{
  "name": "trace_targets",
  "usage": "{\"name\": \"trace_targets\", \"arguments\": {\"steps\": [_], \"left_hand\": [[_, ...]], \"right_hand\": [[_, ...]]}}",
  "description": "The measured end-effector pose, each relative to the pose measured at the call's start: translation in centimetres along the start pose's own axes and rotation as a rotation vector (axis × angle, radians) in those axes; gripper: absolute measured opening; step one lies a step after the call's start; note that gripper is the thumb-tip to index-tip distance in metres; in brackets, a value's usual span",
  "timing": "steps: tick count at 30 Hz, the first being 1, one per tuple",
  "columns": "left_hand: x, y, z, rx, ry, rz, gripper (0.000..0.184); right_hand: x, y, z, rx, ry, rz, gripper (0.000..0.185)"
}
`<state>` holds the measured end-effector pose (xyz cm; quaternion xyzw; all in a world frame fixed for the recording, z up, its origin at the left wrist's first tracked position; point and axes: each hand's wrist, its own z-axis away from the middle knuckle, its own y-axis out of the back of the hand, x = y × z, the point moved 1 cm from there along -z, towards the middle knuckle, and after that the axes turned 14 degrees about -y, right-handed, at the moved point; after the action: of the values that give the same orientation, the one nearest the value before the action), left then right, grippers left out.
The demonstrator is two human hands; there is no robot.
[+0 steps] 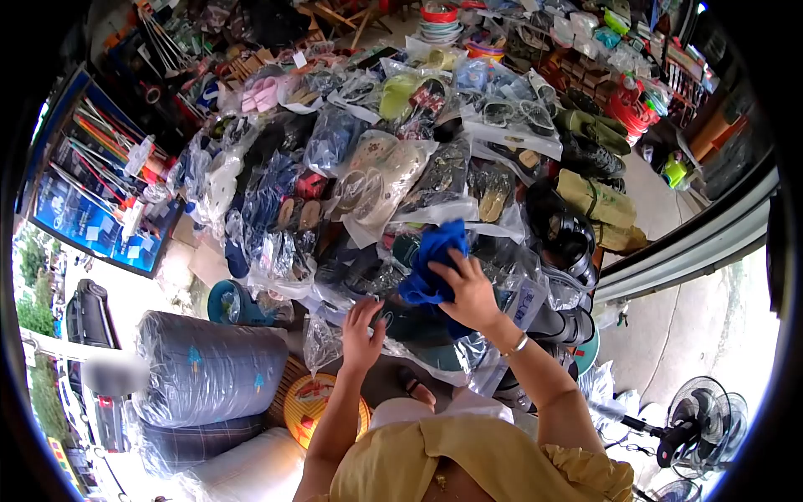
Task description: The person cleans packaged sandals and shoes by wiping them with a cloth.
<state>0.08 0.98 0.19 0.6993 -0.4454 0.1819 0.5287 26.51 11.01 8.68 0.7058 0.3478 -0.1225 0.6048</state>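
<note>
At the far left, a blue board carrying slim poles stands apart from the footwear spread, which is a crowded layer of shoes, mostly in clear bags. A large grey bundle wrapped in plastic, with small blue trees printed on it, lies off the spread's near-left corner, and a teal bucket sits just behind it. Pink slippers lie toward the far-left corner. The left hand is at the near edge, its fingers parted and slightly bent, with no object visible in its grasp; whether it touches the clear plastic beside it, I cannot tell. Bagged pale clogs lie around the middle, with lime-green clogs farther back. Right of the left hand, over the near part, the right hand grips a bunched blue cloth, its fingers pressed into the folds. Shiny black footwear lines the right edge, beside an olive bundle. Well off the near-right corner stands a black fan.
</note>
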Motion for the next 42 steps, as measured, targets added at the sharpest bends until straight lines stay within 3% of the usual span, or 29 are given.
{"name": "trace_targets", "arguments": {"steps": [2, 3, 5, 7, 9, 11, 13, 15, 18, 21, 22, 25, 26, 27, 28, 29, 32, 36, 39, 40, 42], "left_hand": [[1.5, -4.2, -2.5, -0.048, 0.119, -0.24, 0.055], [-1.6, 3.9, -1.1, -0.107, 0.12, -0.353, 0.055], [-1.5, -0.6, -0.5, -0.057, 0.033, -0.49, 0.056], [-0.7, -1.5, -0.6, -0.041, 0.06, -0.466, 0.057], [-0.6, -1.4, -0.7, -0.057, 0.053, -0.445, 0.058], [-0.5, -1.4, -0.8, -0.069, 0.071, -0.47, 0.058], [-0.3, -1.0, -1.3, -0.093, 0.069, -0.489, 0.057], [0.2, 0.0, -2.2, -0.172, 0.131, -0.449, 0.056], [-0.4, 2.0, -4.4, -0.188, 0.015, -0.404, 0.047], [-2.9, 4.2, -7.3, -0.301, -0.085, -0.279, 0.039], [-3.6, 4.4, -8.7, -0.24, -0.126, -0.18, 0.04], [-5.8, 5.0, -13.8, -0.255, -0.295, -0.02, 0.048], [-6.9, 4.6, -14.8, -0.275, -0.359, -0.018, 0.052], [-8.2, 4.2, -15.4, -0.291, -0.413, -0.016, 0.057], [-9.7, 3.5, -16.3, -0.463, -0.448, -0.092, 0.065], [-10.6, 3.3, -15.9, -0.485, -0.461, -0.071, 0.065], [-12.2, 2.2, -15.5, -0.52, -0.496, -0.091, 0.071], [-12.1, 2.3, -15.5, -0.527, -0.493, -0.115, 0.07], [-12.3, 2.1, -15.5, -0.485, -0.504, -0.105, 0.071], [-12.2, 2.1, -15.8, -0.502, -0.5, -0.107, 0.072], [-11.8, 2.0, -15.9, -0.498, -0.467, -0.122, 0.072]], "right_hand": [[3.7, 0.4, 1.1, -0.145, -0.098, 0.17, 0.077], [-1.7, -4.8, -0.9, -0.078, -0.109, 0.06, 0.08], [0.6, -0.9, -2.2, 0.028, -0.121, 0.205, 0.077], [0.7, 2.5, -3.8, 0.161, -0.139, 0.249, 0.075], [-1.4, 5.0, -5.1, 0.272, -0.161, 0.102, 0.074], [-2.7, 4.4, -5.2, 0.283, -0.052, -0.02, 0.076], [-2.0, 1.1, -3.3, 0.081, 0.018, 0.045, 0.078], [0.8, -2.0, -0.7, -0.185, -0.112, 0.168, 0.08], [1.9, 0.6, -1.7, 0.051, -0.276, 0.238, 0.08], [-1.0, 4.4, -2.7, 0.273, -0.367, 0.285, 0.077], [-3.2, 5.1, -2.9, 0.326, -0.423, 0.279, 0.077], [-6.7, 1.7, -3.1, 0.389, -0.403, 0.183, 0.079], [-6.3, -1.2, -2.7, 0.347, -0.375, 0.166, 0.083], [-6.2, -3.4, -2.3, 0.14, -0.455, 0.216, 0.083], [-5.3, -4.9, -2.5, 0.143, -0.516, 0.247, 0.081], [-4.7, -6.0, -1.8, 0.129, -0.582, 0.268, 0.08], [-6.0, -2.2, -2.8, 0.232, -0.766, 0.384, 0.078], [-8.4, 2.7, -2.9, 0.587, -0.745, 0.425, 0.08], [-5.2, -1.3, -1.4, 0.473, -0.722, 0.276, 0.081], [-2.9, -3.7, -0.3, 0.265, -0.754, 0.333, 0.081], [-1.0, -3.8, 0.2, 0.273, -0.848, 0.259, 0.08]]}}
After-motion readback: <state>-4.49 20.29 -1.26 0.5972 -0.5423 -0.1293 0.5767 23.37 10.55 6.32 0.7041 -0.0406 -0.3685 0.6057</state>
